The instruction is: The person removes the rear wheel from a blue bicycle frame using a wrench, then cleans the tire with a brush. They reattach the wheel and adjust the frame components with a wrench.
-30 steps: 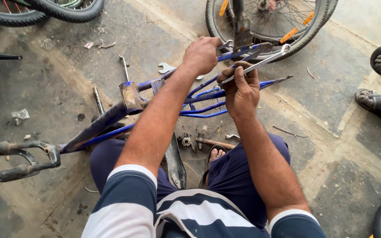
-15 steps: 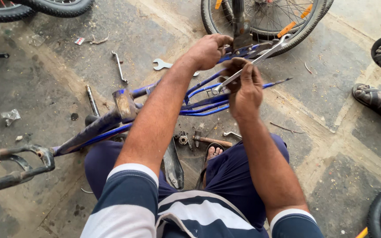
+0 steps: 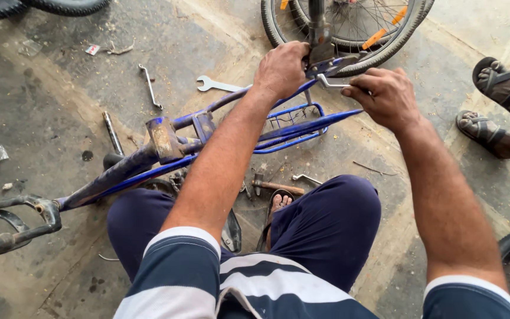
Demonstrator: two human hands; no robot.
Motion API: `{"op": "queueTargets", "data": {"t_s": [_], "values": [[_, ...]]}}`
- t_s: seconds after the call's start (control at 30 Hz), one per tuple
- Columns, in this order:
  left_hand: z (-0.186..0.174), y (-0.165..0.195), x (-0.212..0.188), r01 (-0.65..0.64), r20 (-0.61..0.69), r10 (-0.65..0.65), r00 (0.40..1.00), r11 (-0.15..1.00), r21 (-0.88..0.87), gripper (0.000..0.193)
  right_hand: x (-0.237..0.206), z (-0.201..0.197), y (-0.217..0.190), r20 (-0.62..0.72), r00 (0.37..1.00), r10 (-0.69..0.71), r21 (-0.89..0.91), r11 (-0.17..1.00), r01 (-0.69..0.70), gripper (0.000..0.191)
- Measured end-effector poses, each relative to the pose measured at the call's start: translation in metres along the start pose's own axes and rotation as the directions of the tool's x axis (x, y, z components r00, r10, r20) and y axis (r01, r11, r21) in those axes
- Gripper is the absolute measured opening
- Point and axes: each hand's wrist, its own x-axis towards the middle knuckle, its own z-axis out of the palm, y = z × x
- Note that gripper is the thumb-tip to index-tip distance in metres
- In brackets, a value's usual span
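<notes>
We find the work at the rear axle of a blue bike frame (image 3: 149,162) that lies across the seated person's lap, its fork end to our left and its rear end at the wheel (image 3: 349,26) at the top of the view. The left hand (image 3: 281,70) is closed over the dropout area, bracing the frame against the wheel. The right hand (image 3: 385,94) is clenched around a spanner (image 3: 333,83), whose head sits at the axle just beside the left hand. We judge the step to be turning the axle nut; whether loosening or tightening we cannot tell. The next move calls for a firm swing of the spanner while the left hand holds the frame steady; a slip could drive knuckles into the spokes.

The surface is a stained concrete floor (image 3: 60,106). On it lie a second spanner (image 3: 216,85), a thin bent tool (image 3: 150,86), a hammer (image 3: 275,186) near the person's sandalled foot, and scraps of litter. Another person's sandalled feet (image 3: 503,100) stand at the right edge. Tyres show at the upper left and lower right.
</notes>
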Motion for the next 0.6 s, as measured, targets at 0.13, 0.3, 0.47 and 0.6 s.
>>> {"op": "queueTargets", "data": {"t_s": [0.13, 0.3, 0.47, 0.6], "values": [[0.002, -0.002, -0.002, -0.027, 0.015, 0.027, 1.0, 1.0, -0.012, 0.024, 0.009, 0.015, 0.019, 0.064, 0.998, -0.019, -0.049, 0.999, 0.022, 0.03], [-0.003, -0.004, 0.004, -0.041, 0.02, 0.041, 0.999, 0.999, -0.034, 0.023, 0.015, 0.036, 0.031, 0.027, 0.999, 0.035, 0.348, 0.936, -0.042, 0.031], [-0.011, 0.001, 0.003, -0.02, 0.072, 0.023, 0.997, 0.999, -0.036, 0.022, 0.025, 0.031, 0.042, -0.116, 0.987, -0.114, -0.037, 0.993, 0.11, 0.029], [-0.016, 0.005, -0.002, -0.062, 0.058, 0.063, 0.996, 0.998, -0.013, 0.032, 0.034, 0.017, 0.035, -0.166, 0.968, -0.19, -0.165, 0.973, 0.163, 0.033]]}}
